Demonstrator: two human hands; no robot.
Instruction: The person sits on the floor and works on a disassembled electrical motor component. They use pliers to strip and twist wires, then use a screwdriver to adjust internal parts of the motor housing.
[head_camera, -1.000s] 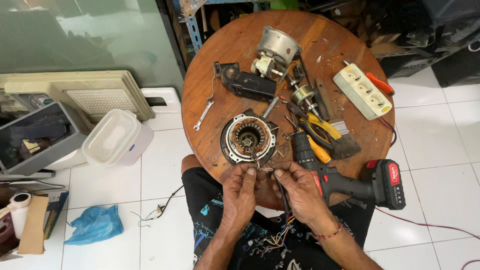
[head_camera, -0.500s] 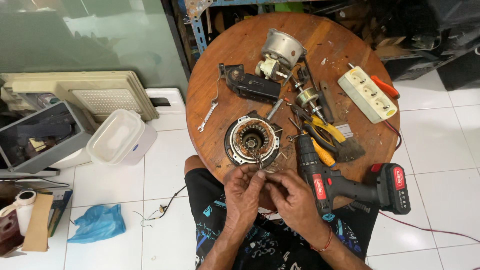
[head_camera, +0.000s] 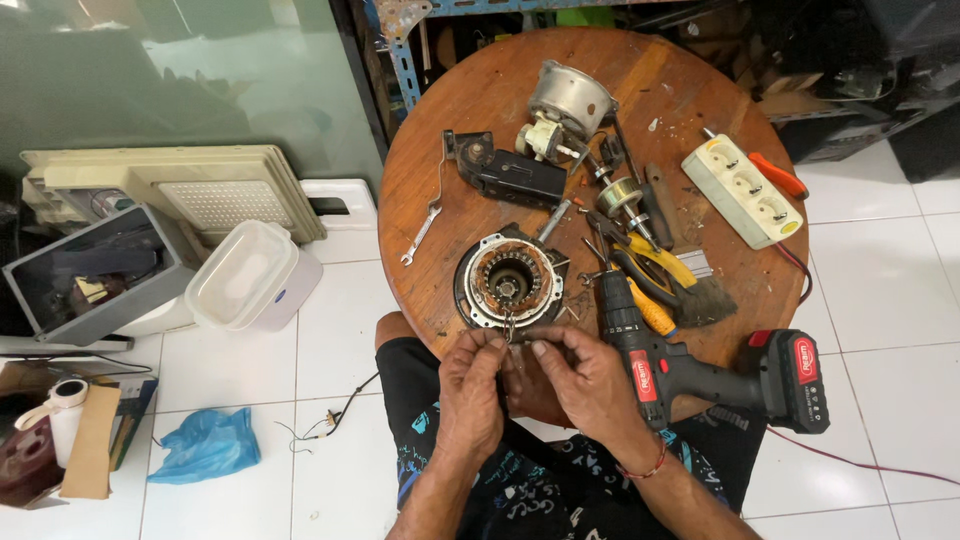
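A round motor stator (head_camera: 507, 283) with copper windings lies at the near edge of the round wooden table (head_camera: 480, 110). Thin wires (head_camera: 510, 325) run from it toward me. My left hand (head_camera: 472, 390) and my right hand (head_camera: 585, 383) meet just below the stator, fingertips pinched on those wires. A red and black cordless drill (head_camera: 700, 372) lies right beside my right hand, chuck pointing at the stator.
On the table lie a wrench (head_camera: 425, 225), a black bracket (head_camera: 505, 170), a grey motor housing (head_camera: 565, 100), a rotor shaft (head_camera: 622, 195), yellow-handled pliers (head_camera: 655, 275), a white power strip (head_camera: 745, 190). On the white tiled floor to the left are a white plastic tub (head_camera: 250, 275), a fan grille (head_camera: 180, 190), a blue bag (head_camera: 205, 445).
My hands stay pinched together on the wires below the stator, with only small finger shifts. The view has drifted slightly.
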